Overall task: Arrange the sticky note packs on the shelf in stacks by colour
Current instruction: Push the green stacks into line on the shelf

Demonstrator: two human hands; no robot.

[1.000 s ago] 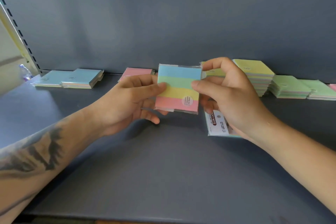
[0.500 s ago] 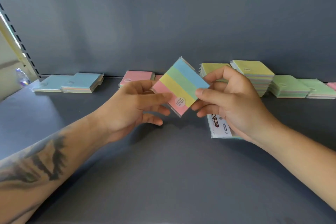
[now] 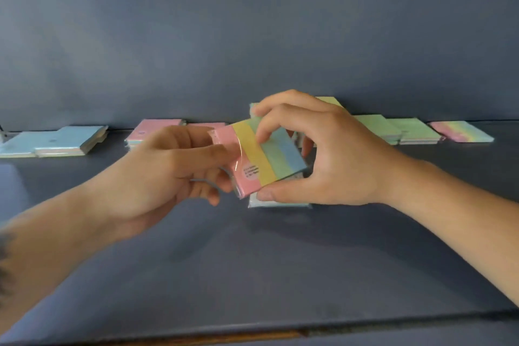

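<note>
A striped sticky note pack (image 3: 266, 157), pink, yellow, green and blue, hangs tilted above the grey shelf (image 3: 252, 261). My right hand (image 3: 331, 154) grips it, fingers on its top and thumb under its near edge. My left hand (image 3: 174, 168) pinches its pink left side. Under it another pack (image 3: 278, 202) lies on the shelf, mostly hidden. Along the back wall lie blue packs (image 3: 61, 140), pink packs (image 3: 157, 129), a yellow stack (image 3: 330, 101) partly behind my right hand, green stacks (image 3: 398, 129) and a striped pack (image 3: 463, 130).
The shelf's front edge (image 3: 252, 331) runs along the bottom of the view. The grey back panel (image 3: 252, 36) closes the shelf behind the stacks.
The striped pack has turned so its pink stripe now faces left, and has dropped lower over the pack on the shelf. My view has shifted to the right.
</note>
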